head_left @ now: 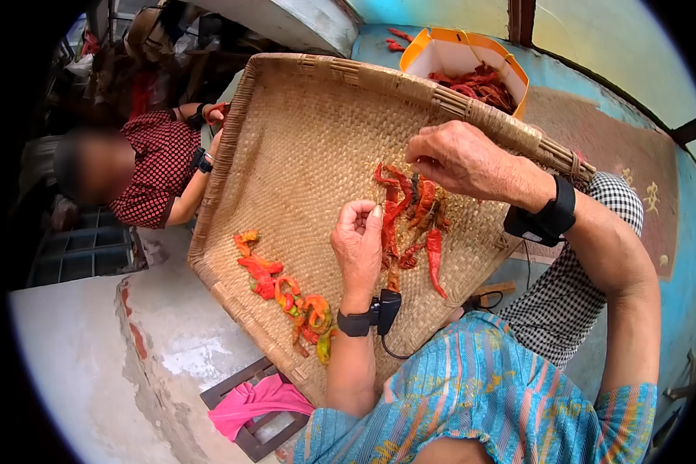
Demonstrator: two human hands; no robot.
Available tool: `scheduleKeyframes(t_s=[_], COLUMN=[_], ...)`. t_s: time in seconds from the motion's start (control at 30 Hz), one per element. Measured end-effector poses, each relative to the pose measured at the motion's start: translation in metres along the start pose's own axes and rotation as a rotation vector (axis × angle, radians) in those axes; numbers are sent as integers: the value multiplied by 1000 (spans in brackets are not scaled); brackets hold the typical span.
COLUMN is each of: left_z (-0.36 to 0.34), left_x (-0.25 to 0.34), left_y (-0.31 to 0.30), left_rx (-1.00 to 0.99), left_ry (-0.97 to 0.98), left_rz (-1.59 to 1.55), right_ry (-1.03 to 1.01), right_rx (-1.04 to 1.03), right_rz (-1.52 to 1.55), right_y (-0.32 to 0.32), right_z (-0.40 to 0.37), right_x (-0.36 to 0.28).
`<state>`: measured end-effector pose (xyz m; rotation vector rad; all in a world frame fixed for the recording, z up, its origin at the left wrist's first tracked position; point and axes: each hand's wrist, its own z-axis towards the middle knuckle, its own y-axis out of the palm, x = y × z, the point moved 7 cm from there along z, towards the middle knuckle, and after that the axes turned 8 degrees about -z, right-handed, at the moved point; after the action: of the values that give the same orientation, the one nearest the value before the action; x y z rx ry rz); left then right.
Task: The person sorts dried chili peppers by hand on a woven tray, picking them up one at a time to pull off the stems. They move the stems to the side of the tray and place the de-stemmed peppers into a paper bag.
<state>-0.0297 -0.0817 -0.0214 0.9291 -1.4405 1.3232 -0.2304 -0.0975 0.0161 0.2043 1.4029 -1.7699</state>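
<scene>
My left hand (pixel 358 251) is over the middle of a woven bamboo tray (pixel 309 139), thumb and forefinger pinched together beside a cluster of dried red chili peppers (pixel 425 205). My right hand (pixel 460 158) hangs just above the far end of this cluster, its fingers curled inward. I cannot tell what, if anything, is in either pinch. A straight red chili (pixel 435 259) lies at the cluster's near side. Along the tray's left edge runs a row of red, orange and greenish chili peppers (pixel 286 294). Pale seeds are scattered around the cluster.
Beyond the tray's far rim stands an orange-edged white box (pixel 419 56) of dried red chilies, with a few more chilies (pixel 397 39) beside it. Another person (pixel 155 158) sits at the left, hands by the tray's rim. A pink cloth (pixel 259 402) drapes over a dark frame below.
</scene>
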Motion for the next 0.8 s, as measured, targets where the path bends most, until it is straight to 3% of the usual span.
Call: scheduleKeyframes(t_s=[0.13,0.3,0.43,0.47,0.5,0.53,0.57,0.63,0.73,0.8], left_z=[-1,-5,-1,4,12,18,21,25,30,30], left_x=[15,27,35,29,21,18,17,26,10,9], left_y=[-5,13,17,15,8,3,2,17,31,43], left_rx=[70,-5,-8,-10,22,54,55,-66,-101,-121], left_ry=[4,18,68,67,93,119,119,279,362,432], left_rz=[-325,-345,-427,-428,-326,-224,-223,464,644,822], right_ry=[-16,15,40,-1,-43,-166,-157,-196,-143,94], right_rx=[-129,-276,-230,-94,43,309,494,711,779,526], right_rz=[259,477,408,401,392,237,126,-201,-318,-653], right_y=[19,39,27,13,-3,-32,-49,-88,-101,-91], right_z=[-3,-8,-6,-1,4,5,7,5,5,14], right_x=[-14,-30,-27,-25,-21,-24,-18,-15,27,55])
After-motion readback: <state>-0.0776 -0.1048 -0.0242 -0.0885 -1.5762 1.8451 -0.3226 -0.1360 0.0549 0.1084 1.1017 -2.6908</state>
